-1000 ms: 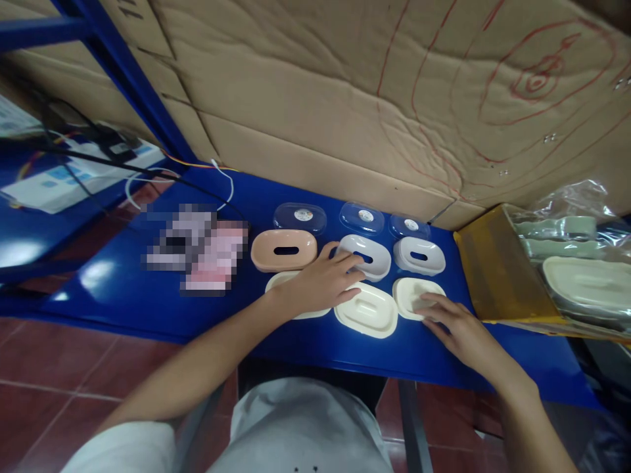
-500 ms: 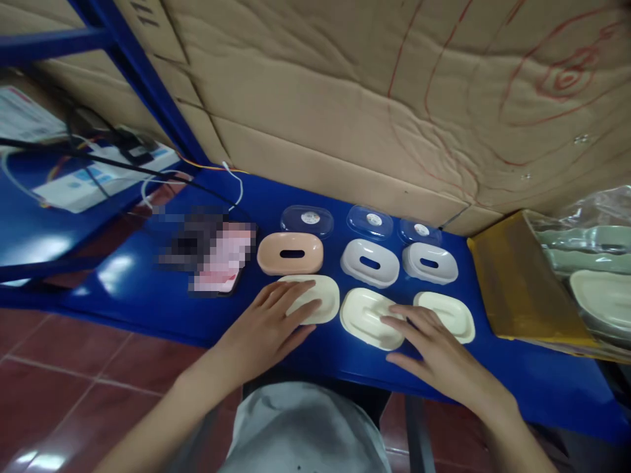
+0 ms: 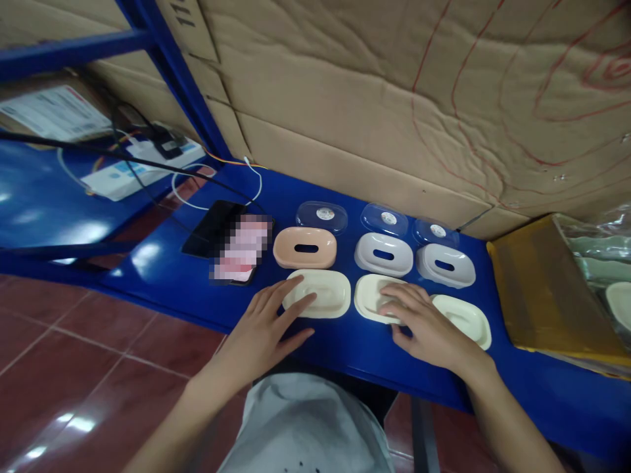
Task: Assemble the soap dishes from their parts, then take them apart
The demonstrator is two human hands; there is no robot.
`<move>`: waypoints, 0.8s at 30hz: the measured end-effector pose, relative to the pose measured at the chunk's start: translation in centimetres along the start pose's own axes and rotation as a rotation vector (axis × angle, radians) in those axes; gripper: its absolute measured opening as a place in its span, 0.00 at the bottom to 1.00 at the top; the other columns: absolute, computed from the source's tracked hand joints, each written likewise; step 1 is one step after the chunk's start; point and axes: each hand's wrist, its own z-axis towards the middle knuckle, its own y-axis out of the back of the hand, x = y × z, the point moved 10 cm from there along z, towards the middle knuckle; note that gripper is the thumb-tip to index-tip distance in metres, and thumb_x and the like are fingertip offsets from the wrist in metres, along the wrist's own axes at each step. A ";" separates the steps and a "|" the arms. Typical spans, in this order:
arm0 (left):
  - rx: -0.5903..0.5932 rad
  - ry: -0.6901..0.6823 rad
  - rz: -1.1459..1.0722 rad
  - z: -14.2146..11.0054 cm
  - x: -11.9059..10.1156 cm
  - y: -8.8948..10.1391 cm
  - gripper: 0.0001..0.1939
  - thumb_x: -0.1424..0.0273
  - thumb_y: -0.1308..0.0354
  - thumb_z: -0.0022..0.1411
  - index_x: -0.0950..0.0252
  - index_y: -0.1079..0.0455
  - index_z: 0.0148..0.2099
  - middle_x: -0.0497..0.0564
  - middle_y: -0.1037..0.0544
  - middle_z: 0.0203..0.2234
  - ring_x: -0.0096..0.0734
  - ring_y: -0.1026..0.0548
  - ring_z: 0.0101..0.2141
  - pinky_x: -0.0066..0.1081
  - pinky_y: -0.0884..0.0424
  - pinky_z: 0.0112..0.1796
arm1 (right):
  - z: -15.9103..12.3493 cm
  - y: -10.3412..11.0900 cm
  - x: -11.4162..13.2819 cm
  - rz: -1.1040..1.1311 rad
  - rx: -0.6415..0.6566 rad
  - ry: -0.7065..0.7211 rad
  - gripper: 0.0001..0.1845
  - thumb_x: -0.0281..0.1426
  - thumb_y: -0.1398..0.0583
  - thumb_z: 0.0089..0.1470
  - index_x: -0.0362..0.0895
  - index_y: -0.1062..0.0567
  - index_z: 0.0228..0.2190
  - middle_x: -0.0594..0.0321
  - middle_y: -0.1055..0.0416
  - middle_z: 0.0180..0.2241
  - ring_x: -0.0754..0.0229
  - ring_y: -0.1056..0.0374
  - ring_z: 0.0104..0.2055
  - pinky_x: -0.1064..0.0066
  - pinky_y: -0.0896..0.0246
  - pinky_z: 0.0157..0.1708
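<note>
Three cream oval trays lie in a row along the front of the blue shelf. My left hand (image 3: pixel 266 325) rests with spread fingers at the left cream tray (image 3: pixel 330 295), fingertips over its near left part. My right hand (image 3: pixel 424 322) has its fingers bent over the right side of the middle cream tray (image 3: pixel 367 295), thumb at the near edge. Partly behind that hand is the right cream tray (image 3: pixel 468 322). Behind the row stand a peach oval dish (image 3: pixel 305 261) and two pale grey dishes (image 3: pixel 384 264) (image 3: pixel 446 276), each with a dark slot.
Clear plastic lids (image 3: pixel 321 226) with round stickers lie at the back against cardboard (image 3: pixel 335 118). A phone (image 3: pixel 239 253), partly pixelated, is on the left. On the right stands an open carton (image 3: pixel 547 282) with wrapped green pieces. A power strip (image 3: pixel 142 171) and cables are farther left.
My right hand has closed in on the middle cream tray, which has turned straighter and shifted slightly back. My left hand stays at the left tray. The view has swung a little left.
</note>
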 end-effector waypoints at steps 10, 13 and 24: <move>0.021 -0.063 -0.008 2.3 -0.7 -0.5 0.28 0.60 0.37 0.75 0.56 0.35 0.72 0.63 0.33 0.70 0.60 0.31 0.67 0.61 0.28 0.62 | -0.3 -0.3 -0.7 0.006 -0.065 -0.001 0.24 0.38 0.38 0.70 0.53 0.30 0.64 0.49 0.33 0.69 0.40 0.38 0.72 0.38 0.35 0.66; 0.016 -0.066 0.010 2.8 -0.8 -0.8 0.28 0.59 0.37 0.74 0.57 0.34 0.71 0.64 0.33 0.70 0.60 0.31 0.66 0.60 0.30 0.63 | -0.4 -0.3 -0.9 -0.022 -0.079 -0.017 0.26 0.41 0.38 0.71 0.52 0.31 0.66 0.49 0.36 0.71 0.40 0.40 0.73 0.37 0.37 0.68; -0.065 0.012 0.083 5.8 2.9 1.6 0.24 0.61 0.43 0.77 0.57 0.36 0.71 0.66 0.35 0.69 0.61 0.33 0.68 0.59 0.30 0.62 | 0.2 -1.0 -1.1 -0.016 -0.103 -0.027 0.26 0.40 0.39 0.72 0.52 0.33 0.67 0.48 0.35 0.71 0.40 0.37 0.72 0.38 0.34 0.65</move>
